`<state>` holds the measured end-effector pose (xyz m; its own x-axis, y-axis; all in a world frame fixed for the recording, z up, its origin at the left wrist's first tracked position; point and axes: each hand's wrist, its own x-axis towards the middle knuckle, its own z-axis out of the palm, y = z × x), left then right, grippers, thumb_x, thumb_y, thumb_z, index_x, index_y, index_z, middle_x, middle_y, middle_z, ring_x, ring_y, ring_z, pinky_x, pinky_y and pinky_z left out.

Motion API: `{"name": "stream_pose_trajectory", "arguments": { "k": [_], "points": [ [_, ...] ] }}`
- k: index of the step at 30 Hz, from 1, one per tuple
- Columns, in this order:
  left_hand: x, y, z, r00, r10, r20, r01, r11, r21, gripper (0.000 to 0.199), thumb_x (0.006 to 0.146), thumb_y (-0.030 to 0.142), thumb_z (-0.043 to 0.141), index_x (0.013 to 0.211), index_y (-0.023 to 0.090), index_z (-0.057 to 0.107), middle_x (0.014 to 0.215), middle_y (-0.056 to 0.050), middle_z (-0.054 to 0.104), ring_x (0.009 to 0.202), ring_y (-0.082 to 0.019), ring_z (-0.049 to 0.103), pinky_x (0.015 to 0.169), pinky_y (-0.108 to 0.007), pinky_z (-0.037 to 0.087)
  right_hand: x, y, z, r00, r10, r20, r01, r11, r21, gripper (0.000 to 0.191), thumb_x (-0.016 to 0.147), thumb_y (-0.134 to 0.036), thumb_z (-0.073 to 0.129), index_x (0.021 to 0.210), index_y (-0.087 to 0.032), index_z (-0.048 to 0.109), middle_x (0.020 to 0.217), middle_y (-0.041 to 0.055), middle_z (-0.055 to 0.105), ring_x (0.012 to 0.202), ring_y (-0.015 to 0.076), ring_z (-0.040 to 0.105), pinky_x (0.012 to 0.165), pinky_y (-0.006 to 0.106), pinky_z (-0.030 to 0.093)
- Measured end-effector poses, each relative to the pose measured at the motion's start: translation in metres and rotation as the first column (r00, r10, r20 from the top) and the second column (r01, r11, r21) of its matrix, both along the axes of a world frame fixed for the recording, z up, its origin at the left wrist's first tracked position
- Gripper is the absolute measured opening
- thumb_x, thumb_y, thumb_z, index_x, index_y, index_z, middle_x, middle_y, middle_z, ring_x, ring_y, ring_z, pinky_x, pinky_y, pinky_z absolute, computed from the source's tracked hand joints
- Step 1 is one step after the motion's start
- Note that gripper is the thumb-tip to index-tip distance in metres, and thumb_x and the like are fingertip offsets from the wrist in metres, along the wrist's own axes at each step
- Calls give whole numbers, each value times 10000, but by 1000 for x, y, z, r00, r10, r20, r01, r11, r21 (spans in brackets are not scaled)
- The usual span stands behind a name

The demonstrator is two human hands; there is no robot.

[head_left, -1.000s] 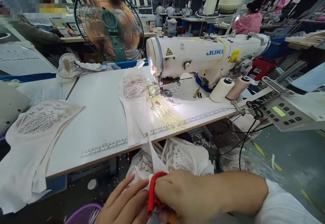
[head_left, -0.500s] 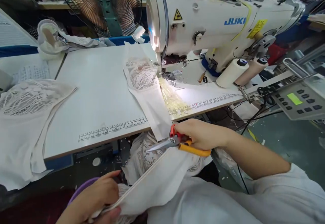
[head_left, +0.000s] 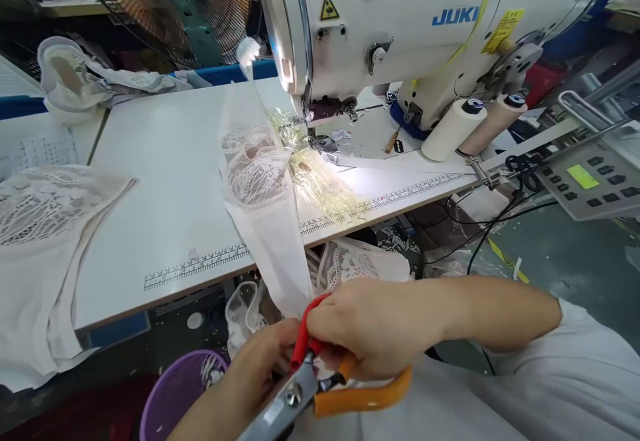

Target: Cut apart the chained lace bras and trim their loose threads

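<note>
My right hand (head_left: 373,324) is closed round scissors (head_left: 295,394) with red and orange handles, their blades pointing down-left toward my left wrist. Close beside it, my left hand (head_left: 265,361) has its fingers bent in against my right hand and the scissors; what they hold, if anything, is hidden. A white lace garment piece (head_left: 280,241) lies on the table and hangs over its front edge down to my hands. More white lace fabric (head_left: 357,261) lies below the edge, behind my right hand.
A JUKI sewing machine (head_left: 390,24) stands on the white table (head_left: 165,194), with thread cones (head_left: 454,131) at its right. White garments (head_left: 45,261) drape over the left side. A purple bin (head_left: 173,394) is below, a fan (head_left: 185,14) behind, a control panel (head_left: 595,174) at right.
Both hands have come together at the bottom middle, the scissors now pointing down-left. The fabric stretched between them is no longer visible there. The view has shifted, showing more of the purple bin.
</note>
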<state>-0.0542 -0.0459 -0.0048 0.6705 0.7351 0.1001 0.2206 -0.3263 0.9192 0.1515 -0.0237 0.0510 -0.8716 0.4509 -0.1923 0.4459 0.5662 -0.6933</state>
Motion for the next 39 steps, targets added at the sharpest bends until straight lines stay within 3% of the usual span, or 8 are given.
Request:
{"name": "stream_pose_trajectory", "arguments": {
  "k": [3, 7, 13, 17, 23, 31, 36, 39],
  "points": [
    [-6, -4, -9, 991, 103, -89, -94, 991, 99, 232, 754, 121, 555, 939, 255, 598, 803, -5, 691, 666, -163, 647, 605, -216, 526, 6, 12, -7, 996, -87, 18, 87, 996, -2, 119, 756, -186, 563, 728, -179, 448, 695, -7, 542, 569, 110, 432, 496, 210, 310],
    [-5, 6, -13, 951, 275, -140, -254, 955, 150, 107, 780, 129, 538, 783, 230, 574, 718, 15, 626, 621, -124, 591, 558, -180, 472, 12, 43, -24, 974, -221, 45, 220, 975, 22, 178, 802, -255, 515, 700, -187, 386, 671, -7, 497, 558, 112, 405, 498, 226, 292],
    [10, 16, -18, 946, 278, -167, -265, 959, 95, 66, 781, 179, 551, 840, 205, 564, 841, -33, 593, 741, -159, 566, 606, -222, 459, 10, 57, -21, 987, -159, -5, 159, 987, 16, 195, 794, -222, 500, 671, -193, 352, 659, -14, 476, 557, 109, 394, 500, 229, 286],
    [20, 20, -19, 939, 334, -89, -339, 939, -59, 68, 799, 237, 548, 741, 202, 556, 704, 4, 540, 618, -131, 501, 524, -212, 399, 9, 59, -16, 991, -134, 13, 133, 991, 28, 207, 758, -175, 518, 656, -194, 339, 647, -15, 476, 548, 105, 391, 497, 228, 290],
    [28, 29, -7, 930, 363, -61, -360, 861, -360, 126, 772, 266, 596, 679, 186, 568, 650, 30, 499, 559, -93, 406, 482, -185, 328, 14, 71, -12, 992, -115, 50, 108, 986, 123, 191, 762, -187, 524, 672, -195, 356, 650, -7, 477, 549, 117, 396, 481, 241, 290],
    [23, 33, -14, 902, 427, -67, -403, 774, -489, 197, 704, 338, 701, 665, 177, 596, 619, 39, 528, 570, -87, 438, 516, -170, 358, 7, 73, -7, 996, -86, -2, 86, 991, 102, 208, 783, -233, 527, 656, -192, 368, 615, -16, 479, 521, 109, 392, 477, 241, 295],
    [24, 34, -14, 879, 473, -64, -423, 710, -562, 240, 639, 365, 758, 652, 168, 621, 627, 27, 579, 603, -97, 494, 568, -175, 402, 5, 71, -5, 995, -96, 39, 91, 989, 117, 195, 772, -172, 519, 659, -191, 362, 643, -6, 488, 536, 109, 401, 478, 236, 299],
    [27, 32, -10, 864, 502, -40, -425, 685, -592, 252, 626, 364, 770, 751, 175, 661, 674, 4, 628, 641, -124, 542, 641, -218, 445, 4, 69, -4, 995, -99, 28, 95, 988, 121, 197, 763, -181, 532, 664, -192, 362, 639, -8, 485, 534, 108, 400, 477, 237, 299]
  ]
}}
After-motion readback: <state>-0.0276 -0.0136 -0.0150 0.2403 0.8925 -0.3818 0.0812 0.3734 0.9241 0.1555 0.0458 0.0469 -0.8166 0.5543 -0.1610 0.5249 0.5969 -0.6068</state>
